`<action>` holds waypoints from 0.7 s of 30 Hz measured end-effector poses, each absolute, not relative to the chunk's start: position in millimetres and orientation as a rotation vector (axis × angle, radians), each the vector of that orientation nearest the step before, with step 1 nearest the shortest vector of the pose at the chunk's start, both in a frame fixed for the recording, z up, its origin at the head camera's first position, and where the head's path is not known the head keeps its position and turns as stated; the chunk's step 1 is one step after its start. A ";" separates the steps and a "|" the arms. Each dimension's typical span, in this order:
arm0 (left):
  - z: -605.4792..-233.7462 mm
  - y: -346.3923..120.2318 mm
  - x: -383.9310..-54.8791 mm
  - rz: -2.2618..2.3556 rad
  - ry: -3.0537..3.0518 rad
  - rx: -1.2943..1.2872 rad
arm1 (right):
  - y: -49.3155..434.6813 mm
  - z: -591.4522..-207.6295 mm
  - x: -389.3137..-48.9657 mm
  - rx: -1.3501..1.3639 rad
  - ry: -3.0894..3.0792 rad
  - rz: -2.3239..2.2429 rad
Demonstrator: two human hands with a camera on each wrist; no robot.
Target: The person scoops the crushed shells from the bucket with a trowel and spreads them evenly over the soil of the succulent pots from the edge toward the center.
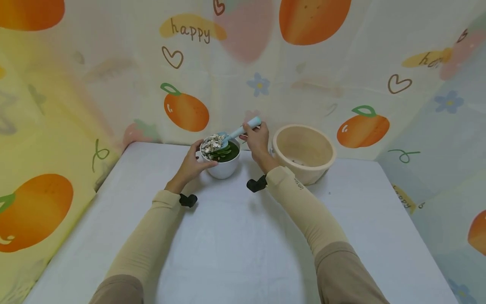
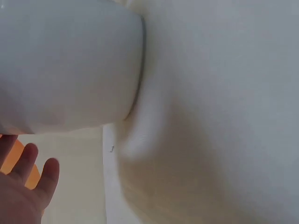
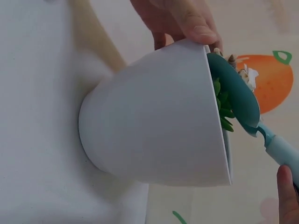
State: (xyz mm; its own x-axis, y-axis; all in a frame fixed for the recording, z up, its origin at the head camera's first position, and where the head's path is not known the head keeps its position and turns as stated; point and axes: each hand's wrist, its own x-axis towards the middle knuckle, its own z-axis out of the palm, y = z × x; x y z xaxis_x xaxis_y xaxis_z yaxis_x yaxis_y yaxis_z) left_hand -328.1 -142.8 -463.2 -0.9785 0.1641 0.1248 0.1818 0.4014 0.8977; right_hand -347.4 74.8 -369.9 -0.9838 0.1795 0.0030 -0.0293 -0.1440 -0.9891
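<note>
Head view shows the counter (image 1: 243, 236) carrying a beige bowl (image 1: 303, 153) just right of the white pot (image 1: 224, 166), which sits near the far edge. The left hand (image 1: 191, 162) curls its fingers round the pot; the right hand (image 1: 256, 139) grips a blue scoop (image 1: 231, 137) heaped with pale chips (image 1: 211, 143) above the pot's green plant (image 1: 225, 153). Tipped too fast, chips could spill over the pot's rim.

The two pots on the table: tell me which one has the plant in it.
The small white pot, held by the left hand, with green leaves and the blue scoop of pale bits over it. The bigger beige pot to its right looks nearly empty.
</note>
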 end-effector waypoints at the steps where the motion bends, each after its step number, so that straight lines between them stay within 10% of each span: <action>1: -462.8 -144.1 -329.5 -1.697 -2.627 -0.341 | 74.6 -371.1 -347.2 -0.171 -1.959 2.270; 21: -465.9 -143.6 -330.6 -1.744 -2.636 -0.295 | 71.9 -368.7 -339.7 0.022 -2.062 2.072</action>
State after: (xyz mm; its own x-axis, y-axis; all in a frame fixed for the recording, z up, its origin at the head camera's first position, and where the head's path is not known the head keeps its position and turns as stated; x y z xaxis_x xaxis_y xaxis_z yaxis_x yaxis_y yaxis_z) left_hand -330.6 -143.6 -465.9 -0.9822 0.1723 0.0748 0.1362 0.3790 0.9153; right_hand -339.7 71.9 -368.7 -0.9760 0.1436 0.1636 -0.1642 0.0071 -0.9864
